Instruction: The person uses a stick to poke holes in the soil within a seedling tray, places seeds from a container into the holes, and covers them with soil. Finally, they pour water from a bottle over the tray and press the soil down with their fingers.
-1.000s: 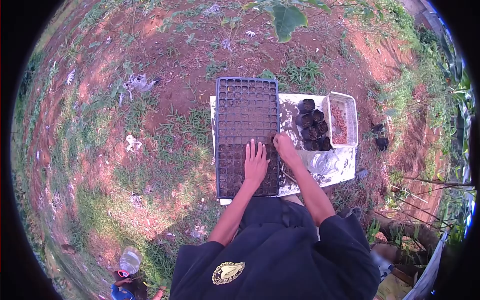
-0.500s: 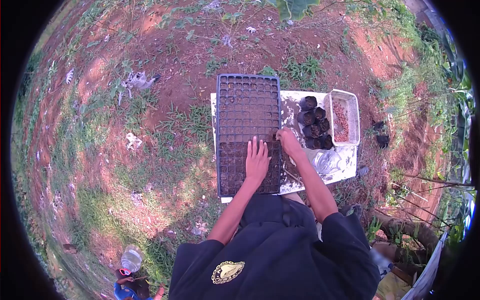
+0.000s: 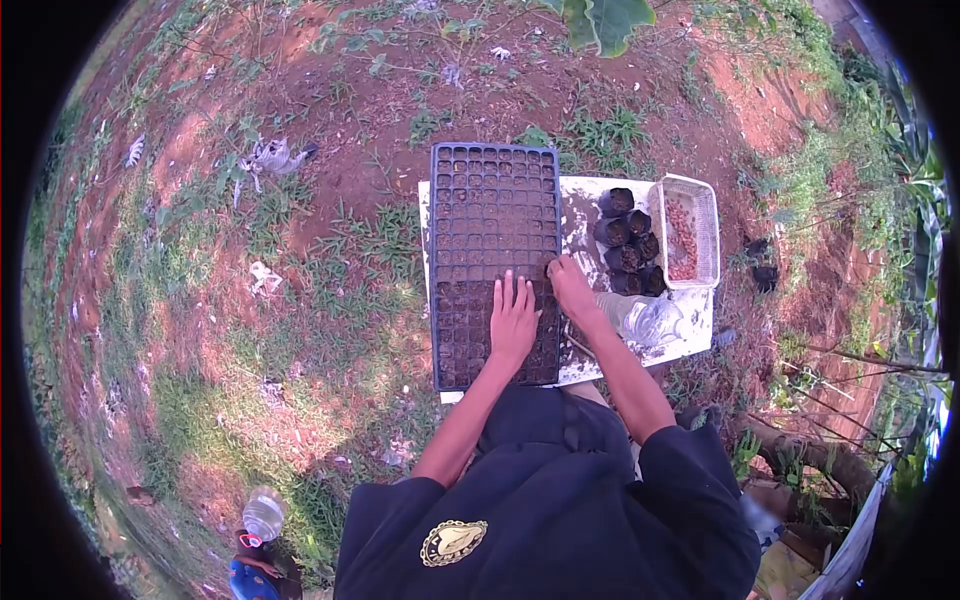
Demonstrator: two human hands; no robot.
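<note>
Black cloth of the person's shirt fills the bottom of the view, and two bare forearms go forward from it. The left hand (image 3: 513, 322) lies flat, palm down, with the fingers straight and a little apart, on the near part of the black plastic seedling tray (image 3: 490, 200); it holds nothing. The right hand (image 3: 572, 285) is just beside it, at the right edge of the tray, with the fingertips drawn together and pointing down into one cell. The view is small here, so I cannot tell if these fingers pinch something or only press the soil.

The tray rests on a white flat board (image 3: 583, 205) that lies over red earth and grass. About the near third of the cells looks filled with dark brown soil, up to the row where the right fingertips are. The cells beyond this row, more than half of the tray, seem empty, and the grid shows clearly there. So the filled part is the smaller one, and the larger far part is not yet filled.

On the same board, a crumpled clear plastic bag (image 3: 652, 320) lies near the right forearm. Farther, a cluster of small black round grow bags (image 3: 625, 245) stands close together, with dark soil inside. Just beside them is a white rectangular plastic basket (image 3: 712, 245) with reddish-brown grains, possibly seeds. At the far edge hangs a big green leaf (image 3: 600, 18).
</note>
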